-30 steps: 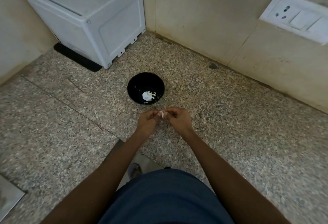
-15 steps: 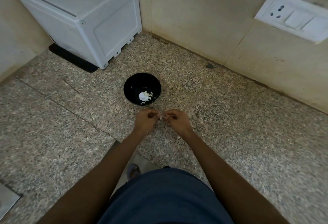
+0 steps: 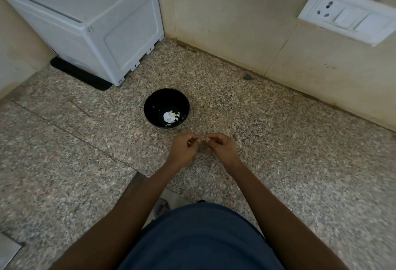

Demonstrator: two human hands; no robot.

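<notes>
A black bowl (image 3: 166, 108) stands on the speckled granite counter (image 3: 64, 152) and holds small white pieces (image 3: 170, 116) at its bottom. Just in front of it, my left hand (image 3: 183, 148) and my right hand (image 3: 221, 147) meet fingertip to fingertip. Between them they pinch a tiny pale piece (image 3: 202, 139), too small to identify. Both hands have curled fingers and hover slightly above the counter.
A white plastic box appliance (image 3: 90, 21) sits on a black mat in the back left corner. A white socket and switch plate (image 3: 347, 13) is on the beige tiled wall at the right. My blue-clothed torso (image 3: 199, 239) fills the bottom.
The view has shifted slightly. My hands stay together in front of the bowl, and the pale piece between the fingertips shows less than a second ago.
</notes>
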